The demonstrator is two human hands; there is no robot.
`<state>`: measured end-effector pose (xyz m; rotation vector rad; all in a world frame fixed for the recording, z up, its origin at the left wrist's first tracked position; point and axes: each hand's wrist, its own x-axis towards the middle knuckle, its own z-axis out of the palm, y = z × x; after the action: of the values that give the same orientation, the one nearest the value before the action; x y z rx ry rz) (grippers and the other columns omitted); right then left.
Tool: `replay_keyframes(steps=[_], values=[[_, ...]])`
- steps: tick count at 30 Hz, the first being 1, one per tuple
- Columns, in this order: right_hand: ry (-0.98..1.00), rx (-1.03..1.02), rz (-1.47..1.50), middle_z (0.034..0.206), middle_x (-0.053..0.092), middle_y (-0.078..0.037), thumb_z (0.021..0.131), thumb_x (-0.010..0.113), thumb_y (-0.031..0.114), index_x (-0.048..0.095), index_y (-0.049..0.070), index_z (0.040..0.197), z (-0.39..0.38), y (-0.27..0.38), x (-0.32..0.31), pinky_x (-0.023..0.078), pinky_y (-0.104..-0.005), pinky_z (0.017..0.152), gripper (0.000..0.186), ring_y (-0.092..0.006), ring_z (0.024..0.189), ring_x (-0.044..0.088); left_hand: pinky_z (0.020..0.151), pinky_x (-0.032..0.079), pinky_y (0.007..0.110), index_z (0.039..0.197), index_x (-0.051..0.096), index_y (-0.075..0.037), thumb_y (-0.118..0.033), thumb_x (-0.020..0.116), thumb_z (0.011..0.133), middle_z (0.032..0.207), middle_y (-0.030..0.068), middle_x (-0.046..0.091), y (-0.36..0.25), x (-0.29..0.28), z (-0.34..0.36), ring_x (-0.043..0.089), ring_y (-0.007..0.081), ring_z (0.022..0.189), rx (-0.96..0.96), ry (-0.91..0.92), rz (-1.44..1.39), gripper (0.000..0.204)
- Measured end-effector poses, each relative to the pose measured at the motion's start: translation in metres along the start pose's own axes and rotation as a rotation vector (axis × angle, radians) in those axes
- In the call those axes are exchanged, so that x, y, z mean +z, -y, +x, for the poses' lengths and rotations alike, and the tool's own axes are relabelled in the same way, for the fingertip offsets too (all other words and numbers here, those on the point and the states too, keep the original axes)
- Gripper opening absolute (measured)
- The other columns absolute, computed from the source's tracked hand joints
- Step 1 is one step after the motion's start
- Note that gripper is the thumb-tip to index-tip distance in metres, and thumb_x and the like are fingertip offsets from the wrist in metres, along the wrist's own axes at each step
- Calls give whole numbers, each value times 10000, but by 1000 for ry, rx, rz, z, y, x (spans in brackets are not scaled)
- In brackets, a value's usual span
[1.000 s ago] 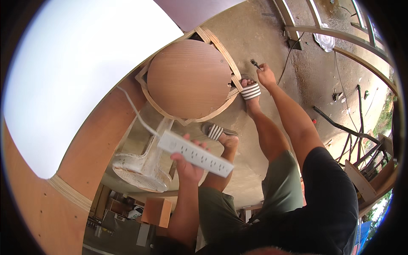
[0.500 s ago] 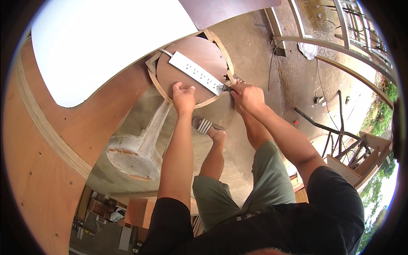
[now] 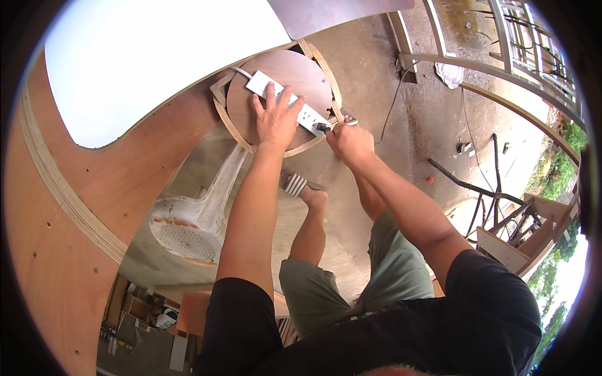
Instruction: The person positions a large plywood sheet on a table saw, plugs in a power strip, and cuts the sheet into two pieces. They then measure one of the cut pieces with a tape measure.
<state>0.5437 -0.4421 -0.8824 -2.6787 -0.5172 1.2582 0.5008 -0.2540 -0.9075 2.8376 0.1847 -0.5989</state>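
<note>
A white power strip (image 3: 311, 120) lies diagonally on a round wooden top (image 3: 253, 100) inside a pale plywood rim. My left hand (image 3: 276, 122) rests over the strip, its fingertips spread along the white body and covering part of the outlets. Pinched in my right hand (image 3: 351, 144) is a black plug (image 3: 322, 127) at the strip's right end, against the last socket; whether it is fully inserted I cannot tell. A pale cable leaves the strip's upper-left end toward the large white panel (image 3: 157, 56).
A curved plywood structure (image 3: 75, 263) fills the left. A worn white pedestal (image 3: 185, 232) stands below the round top. At right are metal frames (image 3: 501, 37), black bent tubes (image 3: 470, 182), cables and a broken wooden piece (image 3: 514, 244) on the concrete floor. My feet are beside the top.
A second ago my left hand held the strip in the air; it was then set on the round top. My left fingers moved onto it, and my right hand brought the plug to its end.
</note>
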Motion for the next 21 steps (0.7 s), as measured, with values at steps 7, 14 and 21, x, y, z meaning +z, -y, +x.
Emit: replay_keyframes(steps=[7, 14, 21], values=[[1, 68, -49, 860, 703, -171, 899, 540, 352, 718, 68, 869, 17, 11, -6, 550, -437, 750, 336, -340, 819, 691, 1090, 176, 649, 1270, 607, -333, -189, 761, 746, 1421, -29, 450, -1, -3, 2, 244, 330, 1407, -15, 30, 3, 565], [147, 19, -36, 896, 708, -202, 881, 527, 253, 728, 33, 899, 23, 46, -22, 551, -427, 787, 298, -330, 855, 704, 1095, 192, 643, 1236, 624, -313, -178, 696, 799, 1388, -21, 470, 1, -2, 2, 276, 332, 1395, 8, 4, 11, 462], [71, 13, 23, 869, 711, -194, 880, 533, 205, 730, 35, 863, 19, 32, -1, 567, -422, 739, 261, -326, 807, 713, 1097, 167, 649, 1278, 600, -344, -195, 754, 748, 1416, -31, 456, -4, -6, 5, 256, 328, 1403, -2, 67, 29, 572]])
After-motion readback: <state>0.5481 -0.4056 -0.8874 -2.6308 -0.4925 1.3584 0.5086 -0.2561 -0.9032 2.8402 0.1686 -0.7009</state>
